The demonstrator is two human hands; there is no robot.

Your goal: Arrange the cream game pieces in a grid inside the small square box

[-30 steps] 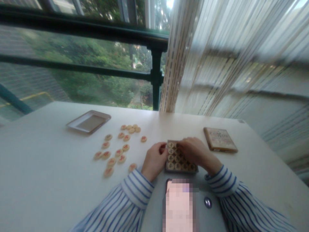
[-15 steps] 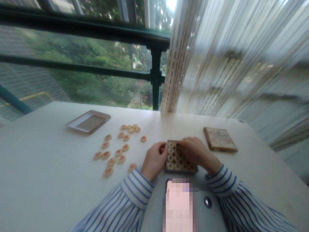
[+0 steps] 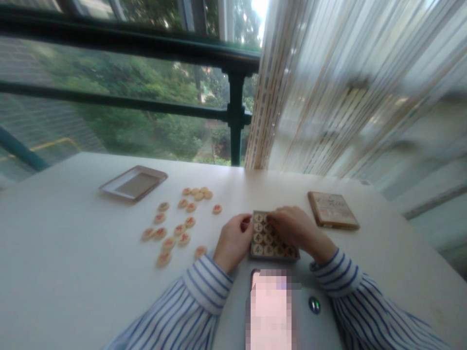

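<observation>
A small square box [image 3: 274,259] lies in front of me, with rows of round Chinese chess pieces [image 3: 258,250] inside, dark characters facing up. Curled around the box's left wall, my left hand [image 3: 233,241] steadies it with closed fingers. My right hand [image 3: 295,226] reaches over the box from the right and covers its upper right part. Its fingertips are pinched together on a Chinese chess piece in the top row, mostly hidden by the fingers. To the left, several loose Chinese chess pieces [image 3: 183,238] are scattered, most with red characters and a few without visible marks.
A shallow tray-like lid [image 3: 111,188] rests at the back left of the white table [image 3: 91,282]. A flat printed box [image 3: 333,210] lies at the right. Nearest me are a blurred-out phone [image 3: 270,311] and a small dark oval object [image 3: 314,305] with a green light.
Both hands stay at the box in almost the same pose. A green light now shows on the small oval object.
</observation>
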